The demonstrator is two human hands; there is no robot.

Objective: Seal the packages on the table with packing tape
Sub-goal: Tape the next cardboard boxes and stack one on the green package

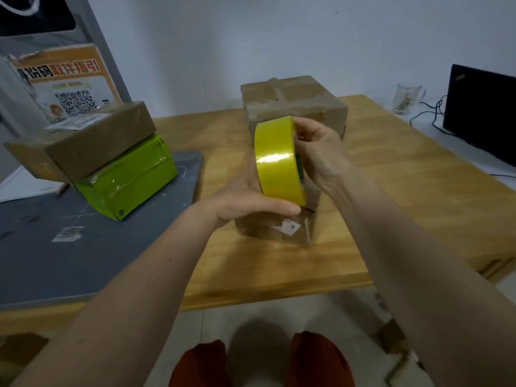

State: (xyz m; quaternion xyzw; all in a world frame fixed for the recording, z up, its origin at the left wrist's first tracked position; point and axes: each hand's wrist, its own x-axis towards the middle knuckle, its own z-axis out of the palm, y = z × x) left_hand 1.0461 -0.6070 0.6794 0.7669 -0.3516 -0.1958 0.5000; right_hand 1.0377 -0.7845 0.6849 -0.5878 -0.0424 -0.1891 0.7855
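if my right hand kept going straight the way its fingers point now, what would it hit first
Your right hand points left and slightly away, fingers already on the yellow tape roll, so the roll comes first. Past it, probably the left hand behind the roll; depth is hard to judge from one view.

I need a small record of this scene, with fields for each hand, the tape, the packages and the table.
left hand: left hand supports the roll from below
right hand: right hand grips the roll's right side
tape: yellow glossy roll of packing tape, held on edge above a package
packages: brown cardboard box behind the hands; small clear-taped brown package under them; flat brown box lying on a green box, left
table: light wooden table
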